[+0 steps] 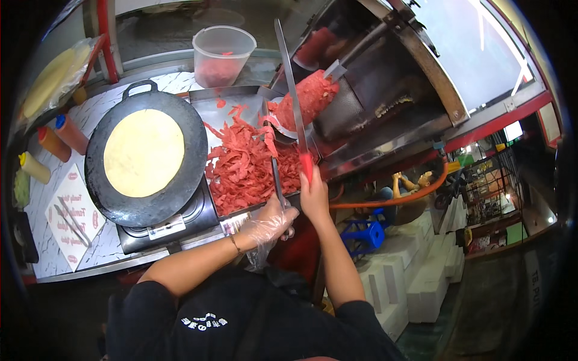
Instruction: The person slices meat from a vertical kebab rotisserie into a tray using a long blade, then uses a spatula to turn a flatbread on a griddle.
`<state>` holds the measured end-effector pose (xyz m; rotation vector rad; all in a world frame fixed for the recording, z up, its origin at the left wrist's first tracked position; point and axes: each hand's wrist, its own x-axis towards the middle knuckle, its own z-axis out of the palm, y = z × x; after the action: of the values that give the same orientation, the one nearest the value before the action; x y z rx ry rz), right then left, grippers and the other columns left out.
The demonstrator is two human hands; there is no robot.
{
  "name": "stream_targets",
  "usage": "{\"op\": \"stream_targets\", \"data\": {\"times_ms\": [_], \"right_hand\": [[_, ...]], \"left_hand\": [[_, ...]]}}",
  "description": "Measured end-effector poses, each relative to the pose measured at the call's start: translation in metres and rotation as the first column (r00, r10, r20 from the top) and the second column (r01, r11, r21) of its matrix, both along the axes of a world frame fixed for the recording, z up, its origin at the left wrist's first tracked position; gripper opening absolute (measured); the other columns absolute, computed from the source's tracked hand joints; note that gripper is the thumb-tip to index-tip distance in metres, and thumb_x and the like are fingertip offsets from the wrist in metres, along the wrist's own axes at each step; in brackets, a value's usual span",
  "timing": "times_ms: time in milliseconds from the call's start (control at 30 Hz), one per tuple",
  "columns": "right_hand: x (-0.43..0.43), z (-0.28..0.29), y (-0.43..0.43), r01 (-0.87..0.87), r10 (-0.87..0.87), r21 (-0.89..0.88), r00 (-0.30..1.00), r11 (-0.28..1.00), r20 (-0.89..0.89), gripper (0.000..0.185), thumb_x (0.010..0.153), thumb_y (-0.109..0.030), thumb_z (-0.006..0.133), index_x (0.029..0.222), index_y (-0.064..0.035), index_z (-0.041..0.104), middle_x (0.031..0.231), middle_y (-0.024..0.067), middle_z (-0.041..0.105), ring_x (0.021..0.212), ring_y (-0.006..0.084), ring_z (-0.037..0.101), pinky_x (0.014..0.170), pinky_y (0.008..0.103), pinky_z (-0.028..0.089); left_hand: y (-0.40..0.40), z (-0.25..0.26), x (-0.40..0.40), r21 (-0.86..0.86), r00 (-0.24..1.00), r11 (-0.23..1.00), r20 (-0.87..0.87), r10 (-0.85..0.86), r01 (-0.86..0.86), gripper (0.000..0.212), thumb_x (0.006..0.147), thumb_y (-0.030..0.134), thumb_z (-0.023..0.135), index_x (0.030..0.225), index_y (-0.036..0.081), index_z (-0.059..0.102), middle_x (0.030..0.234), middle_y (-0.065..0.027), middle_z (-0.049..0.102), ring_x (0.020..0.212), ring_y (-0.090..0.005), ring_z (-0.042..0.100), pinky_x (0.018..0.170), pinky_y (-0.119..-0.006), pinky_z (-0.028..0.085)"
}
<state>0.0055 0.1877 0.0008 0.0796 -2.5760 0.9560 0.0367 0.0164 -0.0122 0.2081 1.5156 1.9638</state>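
My left hand (pixel 271 219), in a clear plastic glove, grips metal tongs (pixel 277 178). A few strips of red meat hang about the far end of the tongs. My right hand (pixel 314 194) is bare and holds the red handle of a long knife (pixel 295 99). Its blade passes across the cone of red kebab meat (pixel 314 97) on a spit (pixel 361 43); whether the edge touches the meat I cannot tell. Below and left of the cone, shaved meat (pixel 241 167) is heaped in a metal tray (pixel 210 97).
A flatbread (pixel 144 153) lies on a black round griddle (pixel 194 135) over a portable gas stove (pixel 169 237). Squeeze bottles (pixel 54 143), printed paper (pixel 74 216) and a plastic tub of meat (pixel 224 58) stand around it. An orange hose (pixel 397 201) runs right; a person (pixel 406 198) sits beyond.
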Motion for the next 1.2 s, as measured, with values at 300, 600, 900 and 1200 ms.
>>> {"op": "stream_targets", "data": {"times_ms": [300, 600, 900, 1200], "right_hand": [[0.076, 0.004, 0.041, 0.049, -0.088, 0.155, 0.961, 0.987, 0.261, 0.023, 0.106, -0.023, 0.057, 0.114, -0.0021, 0.051, 0.081, 0.0324, 0.064, 0.084, 0.0545, 0.064, 0.066, 0.0609, 0.045], [0.184, 0.078, 0.115, 0.02, -0.211, 0.337, 0.815, 0.941, 0.539, 0.025, 0.104, -0.024, 0.06, 0.117, -0.0037, 0.054, 0.084, 0.0312, 0.064, 0.088, 0.0541, 0.063, 0.069, 0.0563, 0.047], [0.191, 0.149, 0.121, -0.028, -0.104, 0.167, 0.682, 0.986, 0.724, 0.019, 0.103, -0.019, 0.064, 0.108, -0.0021, 0.056, 0.078, 0.0142, 0.056, 0.072, 0.0264, 0.057, 0.068, 0.0375, 0.045], [0.121, 0.077, 0.049, 0.064, -0.056, -0.01, 0.922, 0.998, 0.383, 0.019, 0.105, -0.02, 0.061, 0.113, -0.0029, 0.06, 0.072, 0.0147, 0.054, 0.064, 0.0233, 0.056, 0.06, 0.0385, 0.045]], "left_hand": [[-0.004, 0.006, -0.021, 0.027, 1.0, 1.0, -0.011, -0.007, 0.007, 0.037, 0.096, 0.02, 0.06, 0.115, -0.004, 0.04, 0.082, -0.0113, 0.061, 0.061, -0.0195, 0.067, 0.05, -0.034, 0.054], [0.003, -0.004, -0.038, 0.05, 1.0, 0.999, -0.016, -0.006, 0.007, 0.034, 0.098, 0.021, 0.06, 0.112, -0.003, 0.04, 0.078, -0.013, 0.061, 0.059, -0.02, 0.064, 0.05, -0.036, 0.054], [-0.025, -0.014, -0.013, 0.028, 0.998, 0.998, 0.022, -0.057, 0.056, 0.025, 0.101, 0.021, 0.057, 0.108, 0.003, 0.041, 0.07, -0.0076, 0.057, 0.054, -0.0188, 0.063, 0.048, -0.034, 0.051], [-0.022, -0.017, 0.006, -0.013, 0.999, 0.999, 0.018, -0.042, 0.042, 0.031, 0.1, 0.022, 0.06, 0.114, 0.002, 0.04, 0.075, -0.0081, 0.059, 0.057, -0.0183, 0.063, 0.051, -0.035, 0.051]]}}
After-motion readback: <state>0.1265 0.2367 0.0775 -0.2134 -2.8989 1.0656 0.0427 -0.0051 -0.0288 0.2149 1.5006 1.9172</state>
